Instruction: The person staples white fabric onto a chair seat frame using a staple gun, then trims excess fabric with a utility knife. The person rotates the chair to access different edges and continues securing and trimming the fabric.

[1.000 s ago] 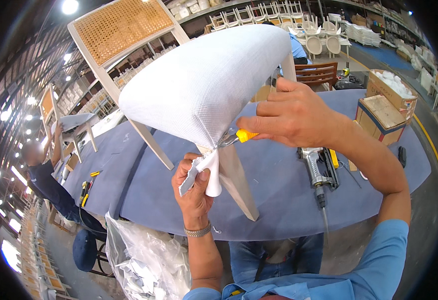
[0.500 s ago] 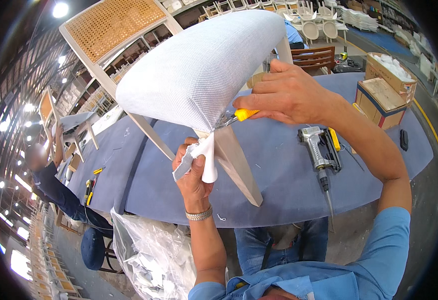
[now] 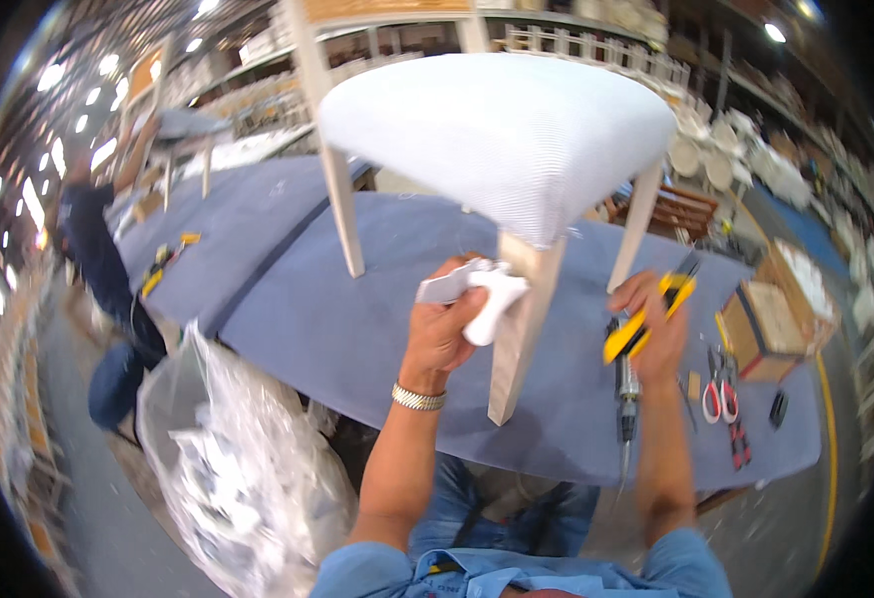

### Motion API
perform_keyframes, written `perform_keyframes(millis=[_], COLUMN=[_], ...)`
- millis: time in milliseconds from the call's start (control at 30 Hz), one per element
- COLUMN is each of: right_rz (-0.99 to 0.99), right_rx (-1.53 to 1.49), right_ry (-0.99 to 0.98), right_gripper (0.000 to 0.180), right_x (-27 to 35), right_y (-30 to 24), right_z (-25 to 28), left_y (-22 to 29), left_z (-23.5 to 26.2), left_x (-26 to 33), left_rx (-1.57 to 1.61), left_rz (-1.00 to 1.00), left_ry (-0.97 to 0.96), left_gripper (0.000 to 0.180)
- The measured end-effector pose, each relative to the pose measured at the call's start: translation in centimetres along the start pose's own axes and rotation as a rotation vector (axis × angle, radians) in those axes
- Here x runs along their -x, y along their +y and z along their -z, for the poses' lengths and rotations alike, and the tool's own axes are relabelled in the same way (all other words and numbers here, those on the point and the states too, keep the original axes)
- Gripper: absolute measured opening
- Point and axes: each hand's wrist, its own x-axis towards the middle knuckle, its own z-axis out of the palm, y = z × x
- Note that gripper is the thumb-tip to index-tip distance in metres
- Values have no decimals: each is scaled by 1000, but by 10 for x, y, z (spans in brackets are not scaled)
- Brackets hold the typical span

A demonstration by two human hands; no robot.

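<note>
A chair with a pale blue-grey upholstered seat [image 3: 457, 130] stands on the table in front of me, its near leg [image 3: 515, 369] pointing toward me. My left hand [image 3: 437, 339], beside that leg, pinches a scrap of white and grey fabric [image 3: 497, 304]. The scrap is apart from the seat corner above it. To the right, my right hand [image 3: 664, 344] grips a yellow and black utility knife [image 3: 620, 341], tilted with its tip up and away. The hand is slightly blurred. Below the knife lies a staple gun [image 3: 627, 404], mostly hidden by my hand.
Red-handled scissors [image 3: 721, 399], pliers [image 3: 739, 448] and a cardboard box [image 3: 764, 324] are on the right of the blue-covered table [image 3: 397, 329]. A clear plastic bag of scraps [image 3: 248, 468] stands at the lower left. Another person [image 3: 98, 239] works on a chair at far left.
The scrap has come away from the seat corner in my left hand. My right hand has moved off the corner, down to the right, with the knife. The view has shifted.
</note>
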Motion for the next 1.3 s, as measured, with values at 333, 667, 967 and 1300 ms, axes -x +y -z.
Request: perform_keyframes(millis=[333, 667, 967, 1300], right_rz=[-214, -127, -71, -146], right_rx=[-360, -107, -173, -157], right_ry=[-167, -55, -79, -113], right_gripper=[38, 40, 38, 35], right_x=[69, 65, 63, 65], right_y=[101, 84, 99, 89], right_z=[-59, -98, -94, -108], left_y=[-16, 145, 267, 100], left_z=[25, 266, 349, -27], left_x=[46, 271, 276, -15], left_rx=[-251, -1317, -1790, -1439], left_rz=[-72, -287, -83, -1154], left_ry=[147, 1598, 1640, 595], left_gripper=[16, 23, 92, 53])
